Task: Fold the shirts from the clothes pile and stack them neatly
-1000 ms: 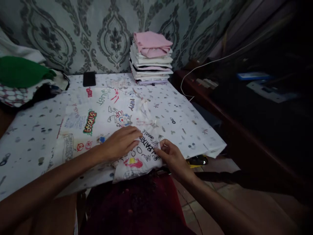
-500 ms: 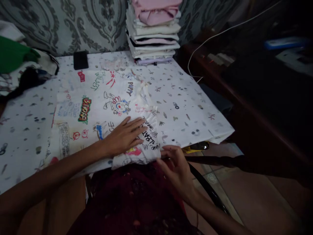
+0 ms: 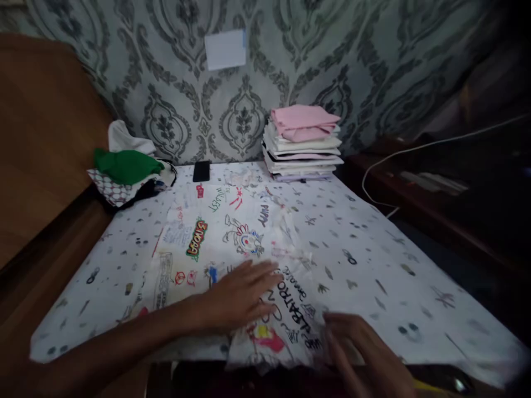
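Note:
A white shirt (image 3: 219, 243) covered in coloured drawings and lettering lies spread on the patterned white table cover. My left hand (image 3: 244, 293) rests flat on it, fingers spread, beside the black lettering. At the shirt's lower right edge is my right hand (image 3: 360, 348), blurred, its fingers bent beside the sleeve; whether they pinch the cloth is unclear.
Folded clothes (image 3: 302, 146) are stacked at the back right, pink on top. A black phone (image 3: 201, 171) lies at the back. Crumpled clothes (image 3: 128, 168) sit at the back left. A white cable (image 3: 375, 163) hangs on the right.
The view has tilted up, showing more wall and the wooden panel on the left. My left hand is still flat on the shirt, and my right hand is still at its edge.

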